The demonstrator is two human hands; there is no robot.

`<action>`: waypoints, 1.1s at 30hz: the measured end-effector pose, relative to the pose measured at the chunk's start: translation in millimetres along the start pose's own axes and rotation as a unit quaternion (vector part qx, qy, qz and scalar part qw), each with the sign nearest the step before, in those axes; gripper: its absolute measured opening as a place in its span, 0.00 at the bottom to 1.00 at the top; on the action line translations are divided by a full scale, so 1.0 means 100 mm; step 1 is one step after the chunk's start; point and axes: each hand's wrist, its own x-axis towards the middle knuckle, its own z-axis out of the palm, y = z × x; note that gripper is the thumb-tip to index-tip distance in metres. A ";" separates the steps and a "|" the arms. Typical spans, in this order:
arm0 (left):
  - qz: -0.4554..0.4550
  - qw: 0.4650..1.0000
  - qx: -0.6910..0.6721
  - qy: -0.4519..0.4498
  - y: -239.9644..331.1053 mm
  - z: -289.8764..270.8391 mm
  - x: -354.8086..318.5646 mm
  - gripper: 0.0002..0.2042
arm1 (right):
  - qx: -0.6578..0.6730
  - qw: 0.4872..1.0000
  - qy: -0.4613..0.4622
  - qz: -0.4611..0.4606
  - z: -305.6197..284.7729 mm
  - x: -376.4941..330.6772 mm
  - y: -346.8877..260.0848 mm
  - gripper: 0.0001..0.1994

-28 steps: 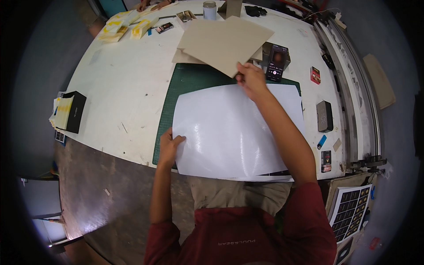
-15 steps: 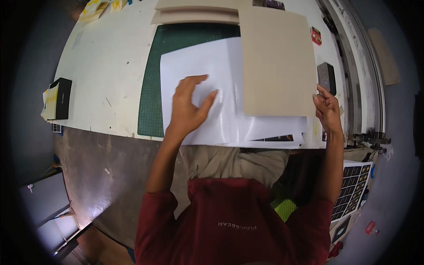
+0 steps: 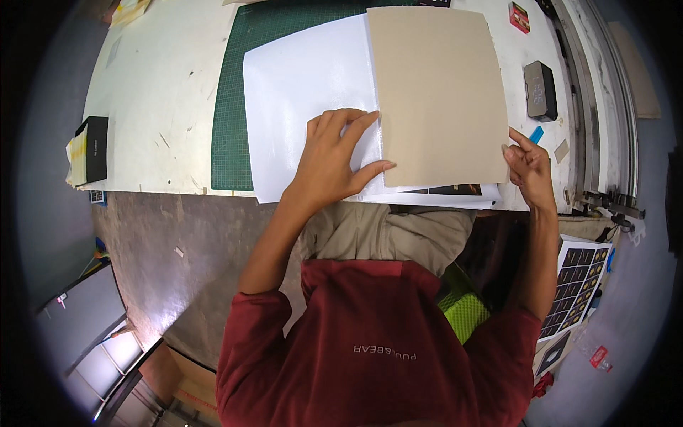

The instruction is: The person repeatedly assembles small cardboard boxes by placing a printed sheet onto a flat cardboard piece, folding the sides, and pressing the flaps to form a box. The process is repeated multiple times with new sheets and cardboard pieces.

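A beige cardboard sheet point(image 3: 441, 99) lies over the right part of a glossy white sheet point(image 3: 306, 78). The white sheet rests on a green cutting mat point(image 3: 229, 135). At the cardboard's left edge is my left hand point(image 3: 331, 156), its fingers apart and flat over the white sheet, with index finger and thumb tips touching that edge. My right hand point(image 3: 528, 167) pinches the cardboard's right edge near its lower corner. Dark printed material point(image 3: 455, 190) peeks out below the cardboard; the rest of it is hidden.
Right of the cardboard are a black digital clock point(image 3: 541, 91), a blue object point(image 3: 536, 134) and a small red box point(image 3: 519, 17). A metal rail point(image 3: 587, 92) runs along the right side. A black box with papers point(image 3: 96, 149) stands at the table's left edge.
My left hand has moved right to the cardboard's left edge. The cardboard now lines up more closely with the white sheet's middle crease. The head view has shifted toward the table's near edge.
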 end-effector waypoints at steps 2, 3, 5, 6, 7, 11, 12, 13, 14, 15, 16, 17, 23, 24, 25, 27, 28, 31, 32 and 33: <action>-0.001 1.000 0.001 -0.004 -0.01 0.02 -0.01 0.34 | 0.001 1.000 -0.005 -0.002 -0.01 0.01 0.03 0.23; -0.001 1.000 0.002 -0.004 -0.01 0.02 -0.01 0.34 | -0.001 1.000 -0.006 -0.002 -0.01 0.01 0.04 0.23; -0.001 1.000 0.004 -0.005 -0.02 0.03 -0.01 0.34 | -0.006 1.000 -0.009 -0.003 -0.01 0.02 0.05 0.23; 0.001 1.000 0.007 -0.004 -0.01 0.03 -0.01 0.34 | -0.004 1.000 -0.006 -0.001 -0.01 0.02 0.04 0.23; 0.002 1.000 0.009 -0.004 -0.01 0.03 -0.01 0.34 | -0.003 1.000 -0.002 0.000 0.00 0.01 0.03 0.23; 0.004 1.000 0.009 0.000 -0.02 0.05 -0.02 0.34 | -0.003 1.000 -0.004 -0.004 0.00 0.02 0.05 0.23; 0.004 1.000 0.009 0.001 -0.02 0.05 -0.02 0.33 | -0.005 1.000 -0.004 -0.005 0.00 0.03 0.05 0.23; 0.005 1.000 0.010 0.001 -0.02 0.05 -0.02 0.33 | -0.006 1.000 -0.004 -0.005 0.00 0.03 0.06 0.23; 0.005 1.000 0.008 0.003 -0.02 0.06 -0.02 0.33 | -0.008 1.000 -0.004 -0.006 0.00 0.03 0.06 0.23; 0.005 1.000 0.008 0.006 -0.03 0.06 -0.02 0.32 | -0.009 1.000 -0.004 -0.003 0.00 0.04 0.07 0.23; 0.006 1.000 0.007 0.008 -0.03 0.06 -0.02 0.32 | -0.010 1.000 -0.003 -0.001 -0.01 0.04 0.07 0.23; 0.005 1.000 0.003 0.007 -0.03 0.06 -0.02 0.31 | -0.011 1.000 -0.002 0.002 -0.02 0.05 0.08 0.23; 0.015 1.000 0.016 -0.003 -0.04 0.07 -0.03 0.29 | -0.026 1.000 -0.003 -0.002 0.00 0.06 0.07 0.23; 0.015 1.000 0.020 -0.006 -0.03 0.06 -0.02 0.29 | -0.028 1.000 -0.002 -0.002 0.01 0.05 0.06 0.23; 0.015 1.000 0.024 -0.010 -0.02 0.06 -0.02 0.29 | -0.030 1.000 -0.001 -0.002 0.02 0.05 0.04 0.23; 0.017 0.999 0.032 -0.015 -0.04 0.06 -0.03 0.28 | -0.028 1.000 -0.001 0.002 0.02 0.05 0.03 0.23; 0.018 0.999 0.036 -0.018 -0.04 0.07 -0.04 0.28 | -0.025 1.000 -0.001 0.005 0.01 0.06 0.03 0.23; 0.021 0.999 0.041 -0.018 -0.04 0.07 -0.03 0.27 | -0.026 1.000 0.004 0.010 0.01 0.07 0.03 0.23; 0.021 0.999 0.042 -0.019 -0.04 0.07 -0.03 0.27 | -0.027 1.000 0.007 0.011 0.01 0.07 0.04 0.23; 0.021 0.999 0.043 -0.020 -0.04 0.07 -0.03 0.27 | -0.030 0.999 0.002 0.012 0.01 0.08 0.03 0.23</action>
